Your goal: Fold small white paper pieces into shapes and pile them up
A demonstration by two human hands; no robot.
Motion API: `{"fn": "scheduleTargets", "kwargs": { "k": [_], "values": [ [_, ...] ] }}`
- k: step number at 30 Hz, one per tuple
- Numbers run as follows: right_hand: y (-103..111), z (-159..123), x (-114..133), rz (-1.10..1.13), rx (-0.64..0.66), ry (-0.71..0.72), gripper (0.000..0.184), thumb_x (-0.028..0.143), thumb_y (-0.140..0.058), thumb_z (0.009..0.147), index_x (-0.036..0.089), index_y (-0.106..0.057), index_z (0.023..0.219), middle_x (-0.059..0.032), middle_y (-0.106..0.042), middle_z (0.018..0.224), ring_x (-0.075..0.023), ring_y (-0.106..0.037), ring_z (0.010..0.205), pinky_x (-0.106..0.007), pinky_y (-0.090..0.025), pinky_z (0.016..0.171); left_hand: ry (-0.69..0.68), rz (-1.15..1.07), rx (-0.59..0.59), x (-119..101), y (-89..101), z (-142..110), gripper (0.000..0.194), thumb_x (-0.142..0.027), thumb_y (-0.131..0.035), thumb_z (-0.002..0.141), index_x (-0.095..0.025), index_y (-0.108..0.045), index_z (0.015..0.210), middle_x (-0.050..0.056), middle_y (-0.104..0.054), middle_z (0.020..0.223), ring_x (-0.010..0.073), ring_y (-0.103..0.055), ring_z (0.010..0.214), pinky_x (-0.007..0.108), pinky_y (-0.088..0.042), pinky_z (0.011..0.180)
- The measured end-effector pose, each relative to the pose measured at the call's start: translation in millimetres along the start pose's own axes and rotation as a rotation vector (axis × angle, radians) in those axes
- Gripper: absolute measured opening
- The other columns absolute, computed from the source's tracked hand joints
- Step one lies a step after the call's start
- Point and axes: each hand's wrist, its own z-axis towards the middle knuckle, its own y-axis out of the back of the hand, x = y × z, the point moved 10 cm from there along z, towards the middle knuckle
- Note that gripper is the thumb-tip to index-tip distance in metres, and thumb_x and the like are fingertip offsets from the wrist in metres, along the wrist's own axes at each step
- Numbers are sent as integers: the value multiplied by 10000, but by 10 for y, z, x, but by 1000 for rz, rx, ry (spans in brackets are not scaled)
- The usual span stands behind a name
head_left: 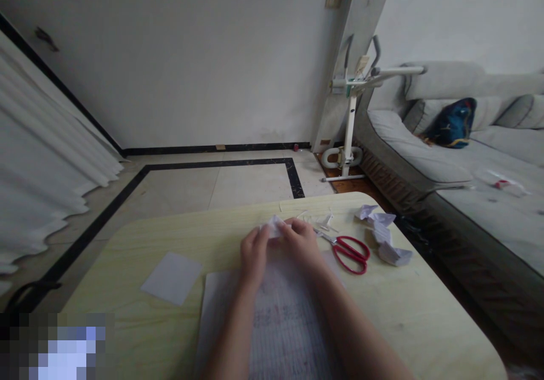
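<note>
Both hands meet over the far end of a lined, written-on paper sheet (280, 323). Between the thumbs and fingers of my left hand (254, 252) and my right hand (301, 244) is a small folded white paper (275, 225); the fingers partly hide it. Right of my right hand lie red-handled scissors (351, 254), their blades pointing toward thin paper scraps (325, 220). A square of white paper (172, 278) lies flat to the left. Several folded paper pieces (382, 235) sit in a row on the right.
Everything rests on a pale wooden table (425, 323) with rounded corners. A grey sofa (425, 147) with a dark blue bag (454, 122) stands at the right. Beyond the table are white exercise equipment (351, 125) and a wall; a white curtain (42, 142) hangs left.
</note>
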Motion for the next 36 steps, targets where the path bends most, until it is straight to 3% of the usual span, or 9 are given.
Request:
{"fn": "scheduleTargets", "kwargs": {
  "k": [7, 21, 26, 30, 36],
  "values": [
    [-6, 4, -20, -8, 3, -9, 333, 462, -609, 775, 145, -673, 695, -27, -641, 632, -152, -573, 598, -234, -428, 551, 1, -70, 23, 39, -26, 8, 377, -472, -561, 805, -118, -693, 795, 36, -670, 706, 170, -603, 670, 244, -460, 628],
    [26, 12, 57, -69, -28, 9, 323, 423, -610, 774, 142, -647, 620, -6, -599, 563, -135, -535, 555, -221, -400, 526, -9, 84, 32, -31, -39, 9, 336, -445, -629, 754, -117, -690, 793, 17, -664, 679, 159, -600, 651, 219, -441, 577],
    [-14, -2, 39, -16, 24, -4, 256, 380, -614, 768, 153, -658, 658, -8, -633, 604, -141, -569, 583, -222, -425, 555, 0, 51, 26, -1, -33, 17, 332, -434, -628, 747, -120, -703, 825, 39, -693, 724, 177, -623, 679, 229, -456, 592],
    [-83, -7, -27, 26, 102, -19, 224, 369, -612, 763, 160, -661, 701, -11, -654, 646, -149, -590, 606, -227, -440, 566, 6, 18, -2, 23, -3, 20, 320, -423, -637, 734, -121, -702, 814, 38, -697, 725, 179, -626, 674, 240, -470, 608],
    [-26, 11, -52, -50, 36, -22, 203, 334, -579, 768, 153, -660, 724, -10, -641, 647, -153, -582, 610, -229, -437, 558, -35, 47, -18, -17, 22, 22, 325, -431, -562, 801, -138, -668, 711, 13, -648, 655, 158, -586, 635, 225, -443, 583]
  ]
}}
